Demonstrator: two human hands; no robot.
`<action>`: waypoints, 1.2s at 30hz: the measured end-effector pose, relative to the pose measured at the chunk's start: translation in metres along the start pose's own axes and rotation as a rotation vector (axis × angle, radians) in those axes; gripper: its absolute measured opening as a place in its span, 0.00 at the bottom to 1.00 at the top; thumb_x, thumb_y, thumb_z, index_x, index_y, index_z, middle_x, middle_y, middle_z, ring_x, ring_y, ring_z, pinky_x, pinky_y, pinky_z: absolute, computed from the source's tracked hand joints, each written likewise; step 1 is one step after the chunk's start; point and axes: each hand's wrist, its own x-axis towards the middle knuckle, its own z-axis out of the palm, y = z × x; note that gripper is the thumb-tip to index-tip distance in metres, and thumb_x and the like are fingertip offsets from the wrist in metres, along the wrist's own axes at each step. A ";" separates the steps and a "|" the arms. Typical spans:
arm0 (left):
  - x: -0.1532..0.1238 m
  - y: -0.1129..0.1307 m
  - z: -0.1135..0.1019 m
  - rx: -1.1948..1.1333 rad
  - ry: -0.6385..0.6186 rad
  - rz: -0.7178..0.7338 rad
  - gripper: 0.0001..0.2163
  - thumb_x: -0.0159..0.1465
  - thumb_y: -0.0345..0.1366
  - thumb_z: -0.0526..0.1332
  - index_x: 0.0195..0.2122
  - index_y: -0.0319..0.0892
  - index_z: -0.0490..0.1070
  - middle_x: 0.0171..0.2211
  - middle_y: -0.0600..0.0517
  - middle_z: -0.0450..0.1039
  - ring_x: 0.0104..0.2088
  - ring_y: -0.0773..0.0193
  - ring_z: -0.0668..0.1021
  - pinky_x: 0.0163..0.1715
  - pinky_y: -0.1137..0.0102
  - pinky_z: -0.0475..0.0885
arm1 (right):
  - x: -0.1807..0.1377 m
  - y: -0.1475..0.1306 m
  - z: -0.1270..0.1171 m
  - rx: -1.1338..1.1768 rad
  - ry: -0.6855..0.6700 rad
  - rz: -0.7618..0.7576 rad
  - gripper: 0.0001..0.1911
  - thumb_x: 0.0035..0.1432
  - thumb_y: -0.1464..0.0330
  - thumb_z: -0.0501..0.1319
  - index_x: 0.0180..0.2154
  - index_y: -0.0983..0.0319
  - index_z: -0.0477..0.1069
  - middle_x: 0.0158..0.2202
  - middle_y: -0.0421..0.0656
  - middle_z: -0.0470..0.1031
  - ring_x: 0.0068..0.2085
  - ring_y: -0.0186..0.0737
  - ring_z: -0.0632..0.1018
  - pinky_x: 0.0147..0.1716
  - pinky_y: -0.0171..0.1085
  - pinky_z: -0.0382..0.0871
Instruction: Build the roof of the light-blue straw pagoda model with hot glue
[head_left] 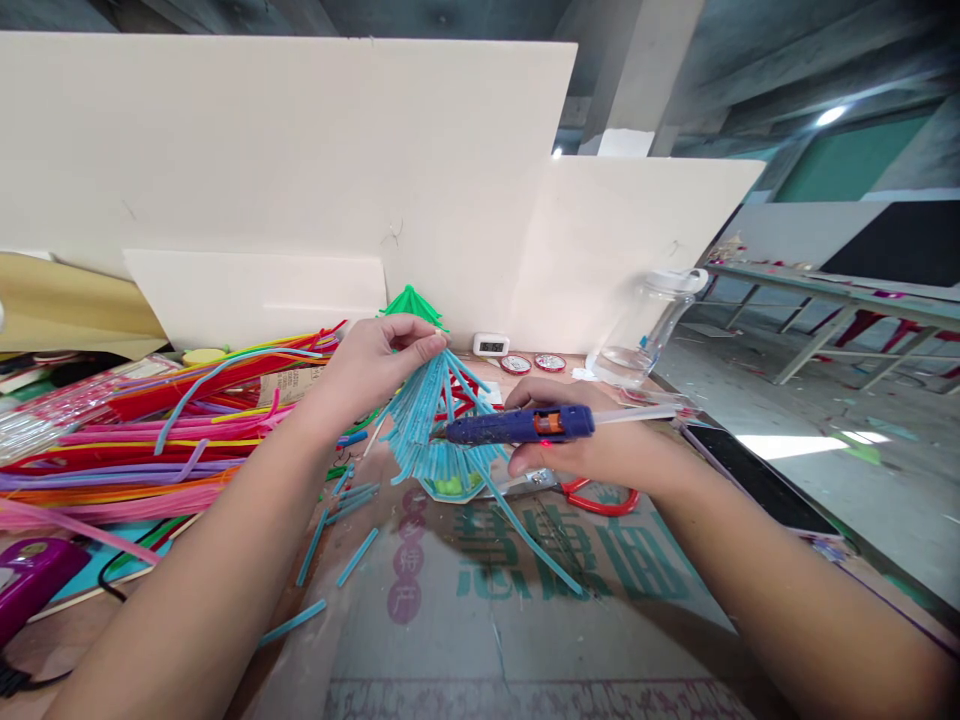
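Observation:
My left hand [397,355] pinches the top of a light-blue cone [420,410] made of many thin pipe-cleaner strips fanning downward. In my right hand [566,430] is a dark-blue hot glue gun [517,425], a clear glue stick [637,413] poking out of its back. The gun's nozzle points left and sits against or right by the blue strips; contact is hard to make out. One long blue strip [536,545] trails from the cone toward the lower right. Under the cone shows part of a small dish [454,487] with yellow-green contents. Red strips [469,385] show behind the cone.
Bundles of coloured pipe cleaners [172,440] lie at left. Cut blue pieces [357,557] are scattered on the table. Red-handled scissors [600,497] lie beyond my right hand. A green cone [411,305], small clock [491,345], clear jug [645,330] and phone [761,480] stand or lie around.

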 end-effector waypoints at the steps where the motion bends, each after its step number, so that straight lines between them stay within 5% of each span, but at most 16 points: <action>1: 0.000 0.000 0.000 -0.001 -0.001 0.002 0.15 0.61 0.49 0.60 0.34 0.41 0.76 0.23 0.56 0.69 0.23 0.70 0.66 0.25 0.73 0.62 | 0.000 0.001 -0.001 0.019 0.001 0.004 0.20 0.47 0.54 0.69 0.35 0.61 0.72 0.28 0.38 0.75 0.29 0.34 0.72 0.27 0.32 0.61; 6: -0.002 0.001 0.000 -0.003 -0.004 -0.005 0.16 0.61 0.49 0.60 0.35 0.41 0.75 0.22 0.56 0.69 0.23 0.69 0.67 0.24 0.73 0.62 | -0.002 0.002 -0.009 0.016 0.026 0.080 0.17 0.50 0.54 0.67 0.31 0.61 0.74 0.25 0.40 0.75 0.26 0.36 0.72 0.25 0.35 0.61; 16: -0.001 -0.001 0.000 -0.011 -0.003 -0.013 0.18 0.60 0.51 0.60 0.35 0.39 0.75 0.24 0.53 0.71 0.23 0.68 0.67 0.23 0.74 0.62 | 0.001 0.001 -0.005 0.049 0.047 -0.021 0.17 0.50 0.55 0.67 0.33 0.61 0.72 0.27 0.40 0.74 0.31 0.38 0.73 0.29 0.34 0.62; 29: -0.001 0.001 0.000 -0.030 -0.012 -0.013 0.16 0.61 0.49 0.60 0.34 0.40 0.75 0.24 0.55 0.71 0.22 0.70 0.67 0.24 0.73 0.64 | -0.002 0.012 0.003 0.149 0.089 -0.047 0.22 0.49 0.57 0.69 0.42 0.61 0.68 0.41 0.43 0.73 0.37 0.37 0.74 0.34 0.34 0.67; 36: -0.002 0.002 0.000 -0.027 -0.017 -0.017 0.16 0.61 0.49 0.60 0.34 0.40 0.75 0.24 0.54 0.71 0.23 0.69 0.67 0.24 0.73 0.63 | -0.002 0.009 0.002 0.146 0.095 -0.007 0.22 0.48 0.57 0.70 0.42 0.60 0.69 0.40 0.44 0.75 0.40 0.42 0.76 0.35 0.37 0.67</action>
